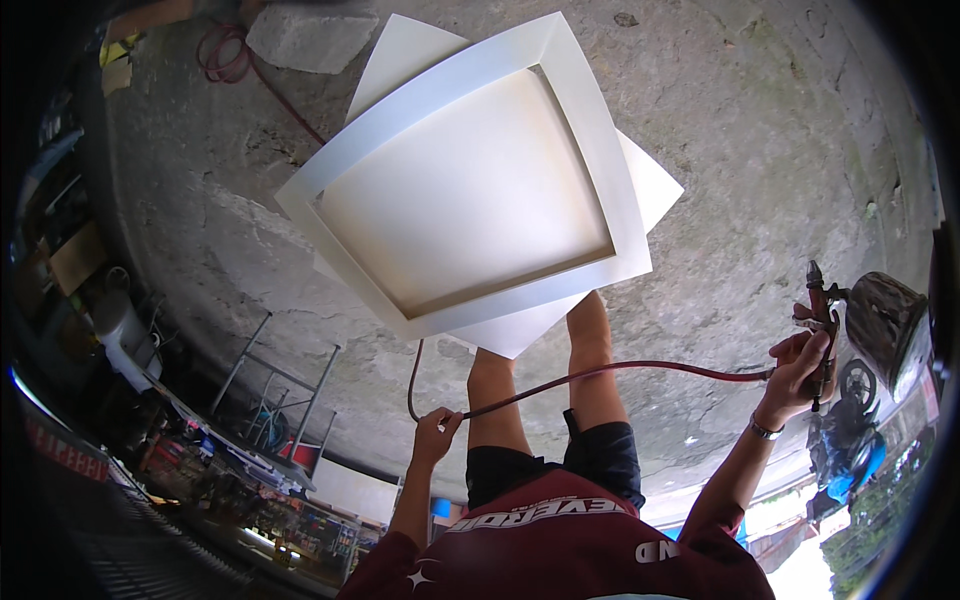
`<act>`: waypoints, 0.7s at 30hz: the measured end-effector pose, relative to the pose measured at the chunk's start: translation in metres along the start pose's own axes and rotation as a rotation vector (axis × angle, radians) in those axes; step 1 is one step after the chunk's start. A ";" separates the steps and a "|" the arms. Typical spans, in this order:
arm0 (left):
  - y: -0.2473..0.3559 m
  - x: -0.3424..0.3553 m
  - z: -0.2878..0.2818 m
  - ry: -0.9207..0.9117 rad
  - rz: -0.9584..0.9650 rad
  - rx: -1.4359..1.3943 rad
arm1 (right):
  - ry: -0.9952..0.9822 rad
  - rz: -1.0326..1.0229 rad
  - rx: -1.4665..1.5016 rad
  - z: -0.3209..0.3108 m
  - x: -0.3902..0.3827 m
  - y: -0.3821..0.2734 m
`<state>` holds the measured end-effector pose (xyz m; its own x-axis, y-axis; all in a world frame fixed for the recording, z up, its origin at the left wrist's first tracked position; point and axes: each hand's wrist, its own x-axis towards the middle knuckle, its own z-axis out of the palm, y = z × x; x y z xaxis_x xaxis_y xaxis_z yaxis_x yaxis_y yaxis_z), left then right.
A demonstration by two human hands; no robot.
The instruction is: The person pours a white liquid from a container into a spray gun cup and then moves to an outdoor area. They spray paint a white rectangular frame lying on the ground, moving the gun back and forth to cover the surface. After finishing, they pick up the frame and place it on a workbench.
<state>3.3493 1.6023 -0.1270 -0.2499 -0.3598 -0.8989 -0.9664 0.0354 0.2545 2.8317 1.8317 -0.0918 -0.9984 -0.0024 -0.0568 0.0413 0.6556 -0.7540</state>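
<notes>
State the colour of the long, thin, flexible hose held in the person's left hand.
The flexible hose is dark red, showing best in the head view.

On my feed, I see bold white block lettering across the dark red shirt, fewer white letters toward the right, and a white star-like mark toward the left.

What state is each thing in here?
Spray gun: gripped by the right fingers, cup attached.
Hose: pinched in the left fingers, bowed between both hands.
Frame: lying askew over the board.
Board: partly covered, corners showing.
Coil: looped on the floor.
Wristband: worn.
</notes>
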 end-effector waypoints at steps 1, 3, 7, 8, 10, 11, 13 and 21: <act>0.003 -0.001 -0.002 0.007 -0.002 0.002 | -0.007 0.001 0.007 -0.002 0.001 0.002; 0.004 -0.002 -0.006 0.022 0.001 0.000 | -0.019 0.000 0.024 -0.003 0.002 0.005; 0.003 -0.002 -0.012 0.043 0.015 -0.007 | -0.014 -0.018 0.018 0.000 0.000 0.003; 0.002 -0.002 -0.011 0.046 0.019 -0.011 | -0.008 -0.015 0.020 0.002 0.001 0.001; -0.001 -0.002 -0.013 0.041 0.023 -0.010 | 0.001 0.000 0.012 0.001 -0.001 0.000; 0.000 -0.001 -0.014 0.036 0.028 -0.010 | 0.007 0.012 -0.001 -0.001 -0.002 0.000; 0.000 0.003 -0.017 0.044 0.028 0.023 | 0.022 0.021 -0.006 -0.002 -0.006 -0.003; -0.019 0.012 -0.049 0.081 0.277 0.176 | 0.159 0.051 -0.009 -0.008 -0.037 -0.032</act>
<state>3.3675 1.5517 -0.1250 -0.5056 -0.3865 -0.7714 -0.8598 0.3001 0.4132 2.8671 1.8171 -0.0602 -0.9886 0.1501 0.0094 0.0929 0.6586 -0.7468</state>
